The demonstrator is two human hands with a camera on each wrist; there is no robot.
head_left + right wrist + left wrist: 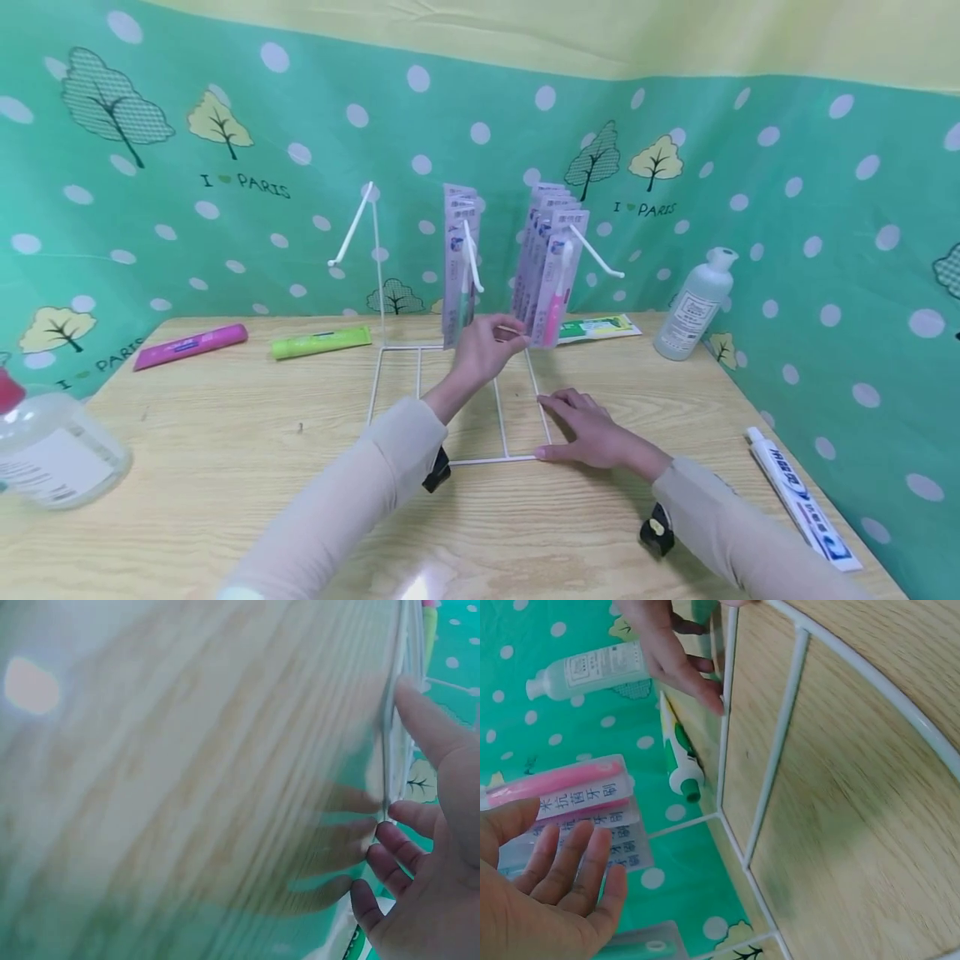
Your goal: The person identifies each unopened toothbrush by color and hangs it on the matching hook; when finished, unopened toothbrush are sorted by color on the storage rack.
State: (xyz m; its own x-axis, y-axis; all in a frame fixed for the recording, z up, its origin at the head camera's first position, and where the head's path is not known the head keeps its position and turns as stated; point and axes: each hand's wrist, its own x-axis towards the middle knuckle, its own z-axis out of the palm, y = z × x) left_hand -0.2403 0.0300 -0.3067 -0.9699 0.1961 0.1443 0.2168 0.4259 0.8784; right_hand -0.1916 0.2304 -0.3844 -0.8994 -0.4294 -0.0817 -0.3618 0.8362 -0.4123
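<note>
A white wire display rack [501, 417] stands on the table, with hooks along its top. Packaged toothbrushes [561, 275] with pink handles hang in a row from the right hook. More packaged toothbrushes [453, 275], the front one green, hang from the middle hook. My left hand [483, 343] is at the lower edge of the right row, its fingertips against the packs [592, 787] and its fingers loosely bent. At the rack's front right corner, my right hand [588, 429] rests on the base wires, thumb on the front one and fingertips [397, 810] by the side one.
Magenta [191, 346] and lime green [321, 342] toothpaste tubes lie at the back left. A green and yellow tube [600, 327] lies behind the rack. A pale bottle [693, 308] stands back right, a white tube [802, 500] lies right, and a clear red-topped bottle [56, 450] stands left.
</note>
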